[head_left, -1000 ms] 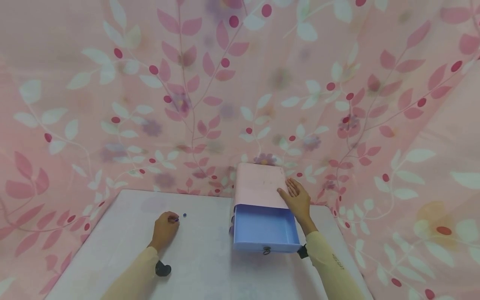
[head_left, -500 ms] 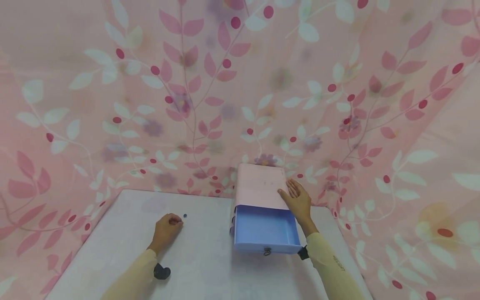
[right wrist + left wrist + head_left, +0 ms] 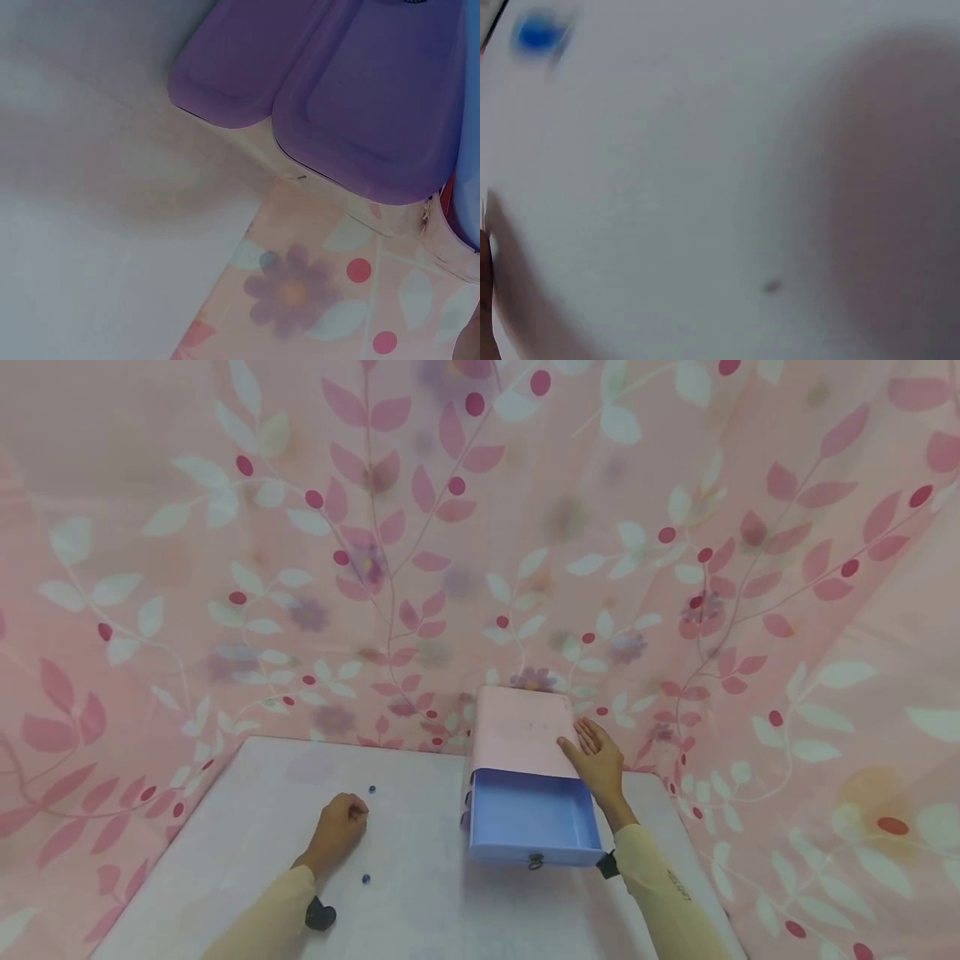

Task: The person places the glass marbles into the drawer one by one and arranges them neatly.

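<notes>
In the head view my left hand [image 3: 336, 833] hovers low over the white table with its fingers loosely curled; no object shows in it. One small round blue bead [image 3: 372, 789] lies just beyond its fingertips. A second blue bead [image 3: 366, 878] is nearer the front, right of the wrist; a blurred blue bead [image 3: 538, 34] also shows in the left wrist view. My right hand [image 3: 598, 768] rests on the right edge of a pink drawer cabinet [image 3: 523, 727], thumb on top, fingers extended along the side. Its blue top drawer [image 3: 532, 814] is pulled out, with nothing visible inside.
Below the blue drawer, the right wrist view shows purple drawer fronts [image 3: 375, 97]. A small metal ring [image 3: 535, 862] hangs at the blue drawer's front. Pink floral cloth [image 3: 420, 568] surrounds the white table [image 3: 412, 902], and the cabinet stands near its back edge.
The blue bead that my left fingers pinched a second ago is out of them, and a bead now lies nearer the front. The left hand has shifted slightly right and nearer. The right hand stays put.
</notes>
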{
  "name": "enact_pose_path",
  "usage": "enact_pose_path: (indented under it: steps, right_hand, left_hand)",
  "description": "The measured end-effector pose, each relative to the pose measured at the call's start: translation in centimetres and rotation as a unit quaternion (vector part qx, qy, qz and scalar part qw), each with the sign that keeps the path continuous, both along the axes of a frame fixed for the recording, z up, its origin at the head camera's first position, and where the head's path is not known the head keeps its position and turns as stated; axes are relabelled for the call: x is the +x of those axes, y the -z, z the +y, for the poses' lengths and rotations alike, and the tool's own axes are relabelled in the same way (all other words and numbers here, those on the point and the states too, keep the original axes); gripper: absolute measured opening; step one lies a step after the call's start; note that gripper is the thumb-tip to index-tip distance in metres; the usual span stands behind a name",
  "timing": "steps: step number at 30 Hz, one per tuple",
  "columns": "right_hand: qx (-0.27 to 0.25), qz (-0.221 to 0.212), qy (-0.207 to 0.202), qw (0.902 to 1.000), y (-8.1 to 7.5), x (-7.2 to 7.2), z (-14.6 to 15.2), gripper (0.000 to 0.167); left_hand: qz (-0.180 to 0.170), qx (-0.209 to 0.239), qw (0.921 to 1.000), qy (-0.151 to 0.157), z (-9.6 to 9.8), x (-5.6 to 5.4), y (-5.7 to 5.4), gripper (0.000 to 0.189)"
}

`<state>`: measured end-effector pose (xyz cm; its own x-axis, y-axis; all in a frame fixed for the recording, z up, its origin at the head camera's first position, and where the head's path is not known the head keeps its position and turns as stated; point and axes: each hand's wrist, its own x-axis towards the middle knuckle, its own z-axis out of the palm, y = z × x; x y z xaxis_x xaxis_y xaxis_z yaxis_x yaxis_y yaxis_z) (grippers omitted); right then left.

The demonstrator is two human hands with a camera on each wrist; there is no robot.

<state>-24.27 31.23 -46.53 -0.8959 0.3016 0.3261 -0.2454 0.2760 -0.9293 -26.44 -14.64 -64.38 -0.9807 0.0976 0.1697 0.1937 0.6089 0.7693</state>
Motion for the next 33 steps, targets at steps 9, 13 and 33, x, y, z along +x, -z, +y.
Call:
enact_pose_path:
  steps: [9,13,33]
  right_hand:
    - [0.024,0.006,-0.010,0.9996,-3.7,1.1,-1.0,0.068]
    - [0.009,0.001,-0.029,0.9995,-3.8,1.3,-1.0,0.069]
    - [-0.006,0.019,-0.006,0.9998,-8.5,2.0,1.1,0.069]
  left_hand:
    - [0.241,-0.216,0.9107,0.256,2.0,4.6,-1.8,0.053]
    - [0.196,-0.260,0.9033,0.280,1.9,7.6,-1.2,0.059]
    - [-0.058,-0.172,0.9446,0.274,0.0,4.1,-11.1,0.042]
